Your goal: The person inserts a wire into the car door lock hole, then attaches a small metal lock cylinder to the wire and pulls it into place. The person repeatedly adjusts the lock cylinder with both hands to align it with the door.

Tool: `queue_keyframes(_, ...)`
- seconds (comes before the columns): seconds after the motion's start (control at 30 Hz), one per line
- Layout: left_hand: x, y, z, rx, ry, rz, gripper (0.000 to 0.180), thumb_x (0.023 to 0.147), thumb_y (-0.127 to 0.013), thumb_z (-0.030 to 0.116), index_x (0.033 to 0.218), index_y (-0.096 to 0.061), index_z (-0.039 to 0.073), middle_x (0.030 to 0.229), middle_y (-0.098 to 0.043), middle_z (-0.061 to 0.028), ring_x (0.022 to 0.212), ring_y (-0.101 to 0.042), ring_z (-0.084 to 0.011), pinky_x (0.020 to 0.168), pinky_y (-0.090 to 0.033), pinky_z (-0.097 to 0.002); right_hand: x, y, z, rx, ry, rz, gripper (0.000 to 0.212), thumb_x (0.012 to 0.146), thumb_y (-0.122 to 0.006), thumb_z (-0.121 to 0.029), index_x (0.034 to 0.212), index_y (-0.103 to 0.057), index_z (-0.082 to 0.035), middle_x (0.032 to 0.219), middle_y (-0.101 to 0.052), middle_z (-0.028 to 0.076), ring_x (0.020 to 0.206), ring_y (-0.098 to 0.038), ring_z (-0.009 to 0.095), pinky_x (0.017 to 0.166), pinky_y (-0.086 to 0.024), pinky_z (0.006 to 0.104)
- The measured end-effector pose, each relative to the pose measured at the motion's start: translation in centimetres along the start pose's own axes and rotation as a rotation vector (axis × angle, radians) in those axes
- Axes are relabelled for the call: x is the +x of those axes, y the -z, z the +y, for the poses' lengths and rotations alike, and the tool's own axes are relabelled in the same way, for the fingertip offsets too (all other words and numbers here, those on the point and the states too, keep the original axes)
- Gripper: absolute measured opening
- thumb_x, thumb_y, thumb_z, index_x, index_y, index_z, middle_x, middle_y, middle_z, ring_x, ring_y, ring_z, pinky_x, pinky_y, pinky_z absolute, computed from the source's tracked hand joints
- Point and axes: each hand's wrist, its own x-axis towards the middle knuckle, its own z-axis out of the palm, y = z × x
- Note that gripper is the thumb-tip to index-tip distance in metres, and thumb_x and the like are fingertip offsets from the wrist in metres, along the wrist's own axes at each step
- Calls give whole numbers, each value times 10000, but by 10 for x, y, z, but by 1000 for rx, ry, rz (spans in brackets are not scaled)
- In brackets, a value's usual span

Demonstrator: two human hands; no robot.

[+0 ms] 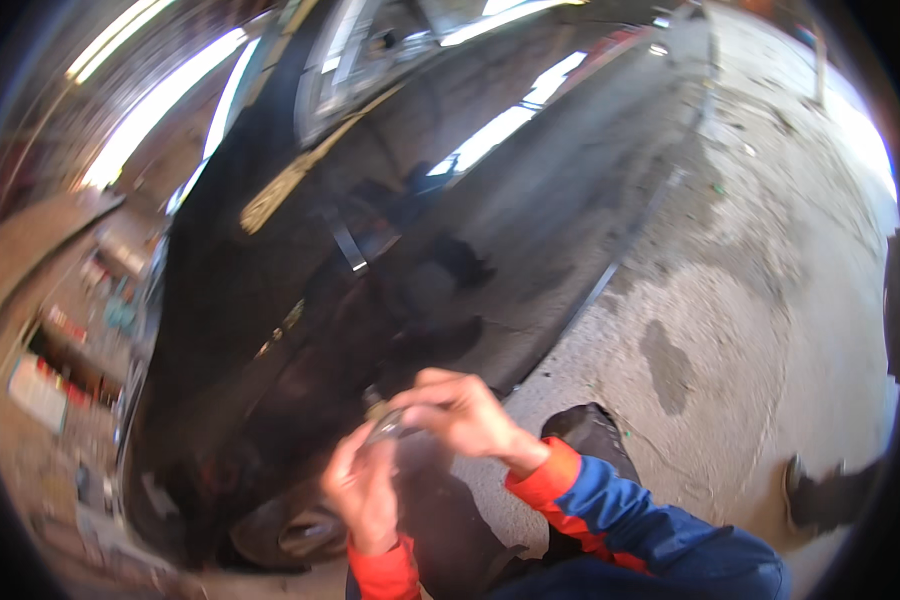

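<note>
Currently, both bare hands meet at about 7 o'clock from mid-view, on a small grey item [384, 427]. Item: compact, greyish, with a pale, glassy-looking glint along its edge; a tan bit and a darker tip show at its upper end, toward 11 o'clock of the hold. Whether these are parts of it cannot be told. Blur hides finer detail; material and exact shape uncertain. Tilted, upper end leaning away from the wearer.

Left hand [363, 492], on the item's 7 o'clock side: fingers and thumb grasping it from below. Right hand [462, 418], on its 3 o'clock side: thumb and forefinger pinching it, the other fingers curled behind. Cuffs orange, right sleeve [625, 505] blue beyond.

Behind the hands, a glossy black vehicle body [530, 235] sweeps from 8 o'clock up to 1, mirroring bright light strips. Yellowish tape [288, 187] runs along it at 10 to 11 o'clock. Wheel [310, 530] low at 7. Concrete floor [740, 330] at 3 o'clock bears a dark stain [664, 367]. Another person's shoe [796, 493] stands at 4. Shelving clutter [60, 370], blurred, at 9.
</note>
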Motion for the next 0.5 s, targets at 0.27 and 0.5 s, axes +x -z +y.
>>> queue_keyframes(0.27,-1,7,-6,-40,-80,-72,289,998,-804,92,1252,-739,-30,1016,-689,-28,787,-606,-69,669,-516,-228,-3,-5,-17,-10,-83,39,208,920,-762,95,1080,-846,-9,811,-599,1,718,-580,80,634,-483,249)
queue_keyframes(0.5,1,4,-11,-140,-103,-78,262,996,-804,82,1231,-752,-23,1002,-683,-24,790,-626,-69,636,-525,-228,-3,-11,-16,-108,-37,93,274,860,-767,134,1058,-860,-31,801,-601,-3,732,-545,83,655,-465,265)
